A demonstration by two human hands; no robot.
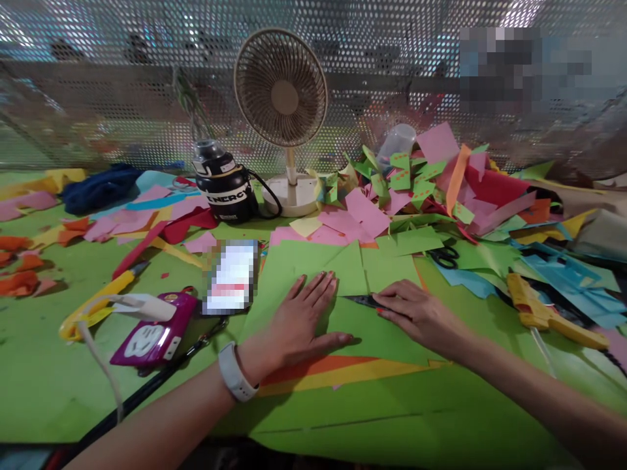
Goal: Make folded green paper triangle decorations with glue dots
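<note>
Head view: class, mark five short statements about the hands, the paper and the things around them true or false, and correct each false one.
1. The left hand lies flat on the green paper. True.
2. The white watch is on the right wrist. False: it is on the left wrist.
3. The right hand holds a dark pointed tool. True.
4. The black bottle stands to the right of the fan. False: it stands to the left.
5. A yellow glue gun lies to the right of the green paper. True.
</note>
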